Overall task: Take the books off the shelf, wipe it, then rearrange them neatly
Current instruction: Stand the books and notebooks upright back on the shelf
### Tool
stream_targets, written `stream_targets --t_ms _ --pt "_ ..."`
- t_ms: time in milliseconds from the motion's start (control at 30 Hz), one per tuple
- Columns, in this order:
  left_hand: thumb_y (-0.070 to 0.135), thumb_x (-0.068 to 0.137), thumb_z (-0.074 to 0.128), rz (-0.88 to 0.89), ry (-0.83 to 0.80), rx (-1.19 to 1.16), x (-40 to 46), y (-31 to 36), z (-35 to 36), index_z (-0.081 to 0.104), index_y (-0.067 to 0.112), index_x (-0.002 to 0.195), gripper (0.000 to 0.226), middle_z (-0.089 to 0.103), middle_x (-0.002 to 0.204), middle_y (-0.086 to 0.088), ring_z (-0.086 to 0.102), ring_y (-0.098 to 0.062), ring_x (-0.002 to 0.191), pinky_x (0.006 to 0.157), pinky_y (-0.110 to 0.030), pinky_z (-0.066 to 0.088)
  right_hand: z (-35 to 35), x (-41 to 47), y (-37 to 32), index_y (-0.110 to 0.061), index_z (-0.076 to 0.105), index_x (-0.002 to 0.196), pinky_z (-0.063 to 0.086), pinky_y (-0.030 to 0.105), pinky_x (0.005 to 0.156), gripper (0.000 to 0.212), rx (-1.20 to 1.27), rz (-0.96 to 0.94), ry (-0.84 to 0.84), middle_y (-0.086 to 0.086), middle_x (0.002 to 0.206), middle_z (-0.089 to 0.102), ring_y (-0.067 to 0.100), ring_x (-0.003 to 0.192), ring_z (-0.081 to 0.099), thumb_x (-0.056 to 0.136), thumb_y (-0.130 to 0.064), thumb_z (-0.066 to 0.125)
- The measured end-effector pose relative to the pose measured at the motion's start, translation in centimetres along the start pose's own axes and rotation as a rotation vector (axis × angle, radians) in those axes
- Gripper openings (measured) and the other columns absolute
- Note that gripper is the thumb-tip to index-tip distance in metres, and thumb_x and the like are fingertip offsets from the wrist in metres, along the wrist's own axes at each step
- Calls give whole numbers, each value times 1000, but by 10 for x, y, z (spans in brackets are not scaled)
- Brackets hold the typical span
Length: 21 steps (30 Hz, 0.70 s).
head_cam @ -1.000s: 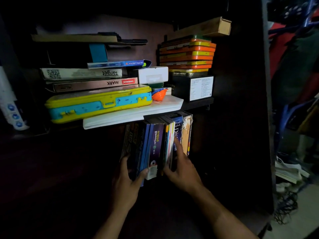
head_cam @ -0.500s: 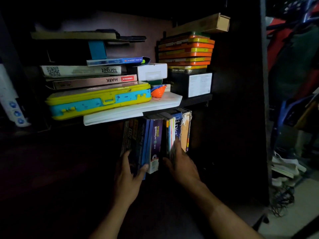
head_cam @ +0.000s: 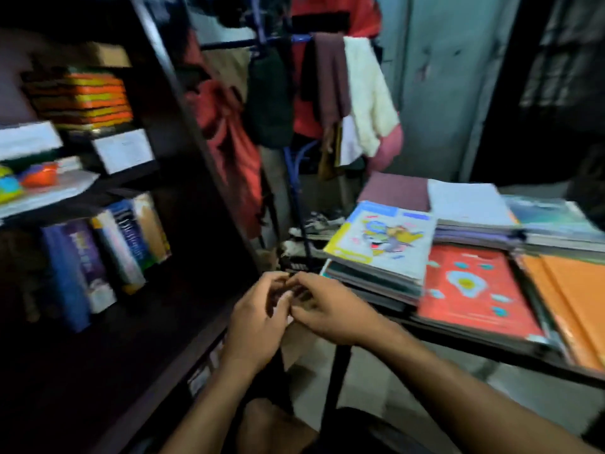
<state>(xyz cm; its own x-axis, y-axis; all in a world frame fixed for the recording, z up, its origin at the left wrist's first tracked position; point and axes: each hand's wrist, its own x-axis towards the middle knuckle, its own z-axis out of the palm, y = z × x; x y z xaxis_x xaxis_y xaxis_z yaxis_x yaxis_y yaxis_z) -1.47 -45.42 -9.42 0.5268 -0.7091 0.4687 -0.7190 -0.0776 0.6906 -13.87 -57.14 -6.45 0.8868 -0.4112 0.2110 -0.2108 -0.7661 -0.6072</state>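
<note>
Both hands meet empty in front of the body, between the shelf and the counter.

The left hand (head_cam: 258,326) and right hand (head_cam: 330,309) touch at the fingertips, fingers loosely bent, grasping nothing that I can make out, though the blur hides any small thing between them. A row of books (head_cam: 108,250) stands upright on the lower shelf (head_cam: 183,309) toward its right end, so that shelf isn't cleared yet. Flat stacks of notebooks (head_cam: 383,244) cover the counter (head_cam: 491,352) up to its near edge, likely parked there to free the shelf for wiping. No cloth is in either hand.
</note>
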Motion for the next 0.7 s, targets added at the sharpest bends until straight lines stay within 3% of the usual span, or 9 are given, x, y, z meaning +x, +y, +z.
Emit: stream_targets --t_ms 100,233,367,500,633,700 --pt "20 91 73 52 -46 -14 18 43 50 57 26 130 43 60 122 6 58 5 107 98 -27 48 -71 -43 32 -23 64 114 53 36 89 27 -98 103 67 -2 107 71 14 97 65 90 -35 67" --pt "29 89 74 0 -43 109 47 64 80 49 15 143 61 52 139 -10 49 -27 129 110 -38 39 -140 -66 71 -28 62 114 53 35 83 26 -147 261 148 -13 90 67 10 79 62 91 -37 70" --pt "36 97 67 -262 -140 44 74 70 96 45 16 146 58 53 144 -10 50 -28 131 104 -35 40 -164 -67 109 -25 55 125 48 33 83 41 -152 446 205 -2 111 69 21 103 64 92 -47 65" --pt "44 94 68 -287 -155 71 84 62 114 46 22 144 59 50 139 -9 49 -29 131 109 -44 43 -149 -66 133 -14 43 143 46 37 98 55 -104 542 60 14 143 57 32 127 56 98 -42 56" --pt "31 93 72 -254 -80 124 71 69 131 40 22 150 67 30 153 -13 35 -27 141 114 -34 30 -159 -73 141 -9 49 143 41 29 91 46 -76 539 -59 16 147 54 30 128 54 103 -31 52" --pt "34 92 72 -267 -52 128 64 77 139 36 24 152 71 20 160 -16 27 -28 147 116 -37 27 -168 -80 149 -10 52 142 40 28 89 45 -86 549 -130 11 145 56 25 121 57 103 -32 55"
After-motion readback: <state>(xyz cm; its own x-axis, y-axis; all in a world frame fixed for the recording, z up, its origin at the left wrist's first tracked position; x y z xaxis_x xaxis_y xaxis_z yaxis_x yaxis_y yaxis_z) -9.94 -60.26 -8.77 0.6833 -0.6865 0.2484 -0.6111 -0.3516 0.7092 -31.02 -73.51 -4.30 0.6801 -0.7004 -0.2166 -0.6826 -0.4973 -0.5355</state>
